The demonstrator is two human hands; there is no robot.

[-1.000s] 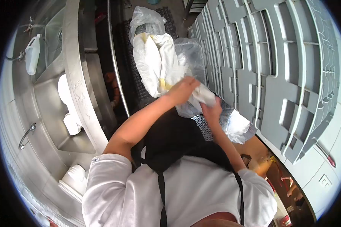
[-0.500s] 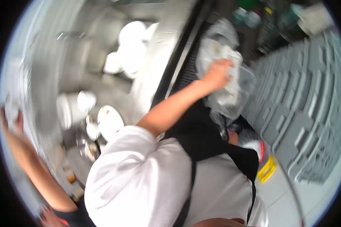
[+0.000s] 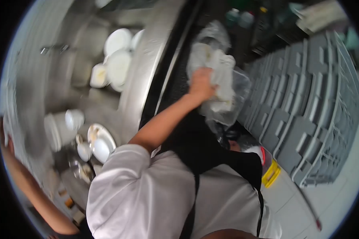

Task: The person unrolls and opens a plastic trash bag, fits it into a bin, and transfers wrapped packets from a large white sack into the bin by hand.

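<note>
My left hand (image 3: 203, 84) reaches across the front of my body, its fingers curled onto a white crumpled bundle (image 3: 224, 81) that looks like cloth or paper; blur hides which. The bundle lies in or against a clear plastic bag (image 3: 239, 85), which spreads out around it. By the bag's lower end, past my black apron, a small patch of skin (image 3: 234, 145) shows; it may be my right hand, but its fingers cannot be made out.
To the left, a steel sink holds white plates (image 3: 118, 69) and a square dish (image 3: 99, 75). Bowls, an oval plate (image 3: 101, 139) and a white tub (image 3: 56, 131) stand nearby. Another person's arm (image 3: 36, 191) reaches along the far left. Grey racks (image 3: 299, 107) are stacked at right.
The view has shifted, so sink, bag and racks appear further left. My left hand stays on the white bundle. The other person's arm is now nearer the left edge.
</note>
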